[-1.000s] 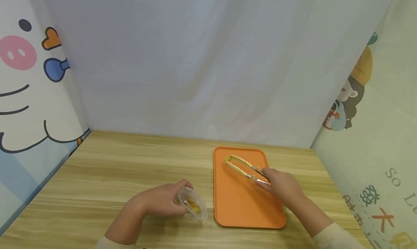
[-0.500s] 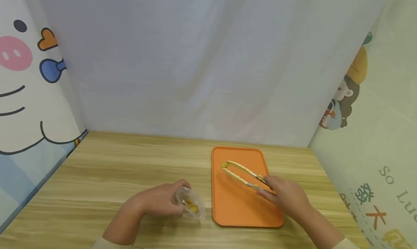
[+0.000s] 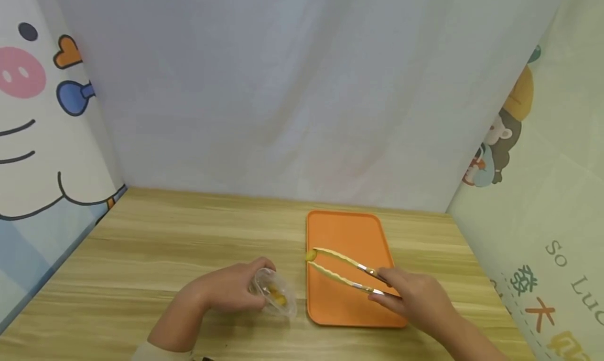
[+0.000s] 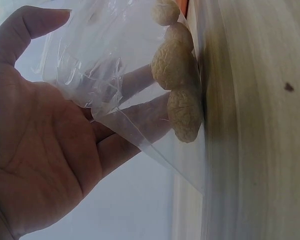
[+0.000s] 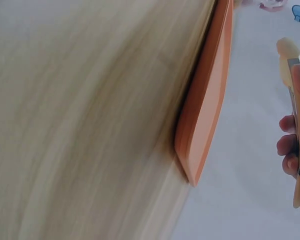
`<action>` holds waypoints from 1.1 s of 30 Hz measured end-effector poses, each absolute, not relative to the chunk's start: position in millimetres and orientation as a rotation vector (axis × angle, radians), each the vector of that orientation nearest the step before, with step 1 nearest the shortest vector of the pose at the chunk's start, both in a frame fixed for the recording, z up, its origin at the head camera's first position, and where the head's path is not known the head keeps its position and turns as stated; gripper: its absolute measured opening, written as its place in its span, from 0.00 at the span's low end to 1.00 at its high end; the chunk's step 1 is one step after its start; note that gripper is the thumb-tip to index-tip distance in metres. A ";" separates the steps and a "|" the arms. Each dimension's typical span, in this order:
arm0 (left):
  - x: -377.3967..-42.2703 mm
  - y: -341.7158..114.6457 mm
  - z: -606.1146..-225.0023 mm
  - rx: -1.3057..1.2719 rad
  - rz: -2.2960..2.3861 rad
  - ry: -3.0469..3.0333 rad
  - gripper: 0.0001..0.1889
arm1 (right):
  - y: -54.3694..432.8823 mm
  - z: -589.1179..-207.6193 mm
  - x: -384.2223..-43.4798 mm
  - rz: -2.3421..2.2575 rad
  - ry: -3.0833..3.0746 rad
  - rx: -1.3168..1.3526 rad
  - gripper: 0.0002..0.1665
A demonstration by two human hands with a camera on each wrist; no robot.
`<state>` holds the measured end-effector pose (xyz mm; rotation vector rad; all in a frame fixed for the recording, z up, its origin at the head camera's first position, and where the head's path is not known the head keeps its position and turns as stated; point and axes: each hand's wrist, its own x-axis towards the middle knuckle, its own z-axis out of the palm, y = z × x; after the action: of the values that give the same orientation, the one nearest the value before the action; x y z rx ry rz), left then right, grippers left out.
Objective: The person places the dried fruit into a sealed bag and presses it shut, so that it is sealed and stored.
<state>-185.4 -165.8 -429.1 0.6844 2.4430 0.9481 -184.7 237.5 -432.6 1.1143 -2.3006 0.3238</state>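
1-handed, with the right hand (image 3: 420, 298) curled round the tongs (image 3: 340, 256), squeeze just firmly enough to hold the peanut (image 3: 311, 255) at the tips, seen over the left rim of the orange tray (image 3: 346, 230), without cracking its shell. Meanwhile, grip the clear plastic bag (image 4: 100, 45) with the left hand (image 3: 233, 287) as now, curled round it, and avoid tilting so far as to spill the in-shell peanuts (image 4: 170, 64) inside.

curtained booth (image 3: 302, 167): pale backdrop (image 3: 217, 98), cartoon-print side panels (image 3: 547, 193)
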 end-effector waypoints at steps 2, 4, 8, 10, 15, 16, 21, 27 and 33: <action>-185.9 -166.1 -429.1 0.675 0.953 2.437 0.28 | 232.9 -430.3 -181.8 0.338 -2.248 1.166 0.23; -186.4 -166.2 -428.8 0.665 0.952 2.436 0.28 | 228.4 -428.2 -179.1 0.349 -2.196 1.216 0.24; -186.9 -166.0 -428.4 0.662 0.936 2.450 0.30 | 220.0 -423.7 -174.8 0.355 -2.110 1.277 0.24; -187.0 -165.9 -428.5 0.665 0.934 2.451 0.30 | 216.6 -421.7 -173.6 0.351 -2.085 1.291 0.24; -187.1 -166.4 -429.7 0.675 0.943 2.445 0.29 | 209.7 -418.7 -171.9 0.328 -2.051 1.339 0.25; -187.1 -166.5 -429.9 0.677 0.945 2.446 0.29 | 208.6 -418.5 -171.6 0.324 -2.049 1.351 0.25; -186.7 -167.0 -430.9 0.672 0.957 2.429 0.28 | 204.9 -417.3 -169.5 0.312 -2.083 1.402 0.23; -185.6 -167.4 -430.6 0.675 0.944 2.430 0.28 | 202.5 -414.7 -167.3 0.271 -2.117 1.424 0.23; -184.3 -167.4 -430.5 0.681 0.947 2.426 0.28 | 200.3 -415.0 -167.2 0.242 -2.101 1.434 0.23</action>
<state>-184.3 -167.4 -430.5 0.6807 2.4257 0.9467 -167.2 200.3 -415.0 1.4338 -2.1006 0.2416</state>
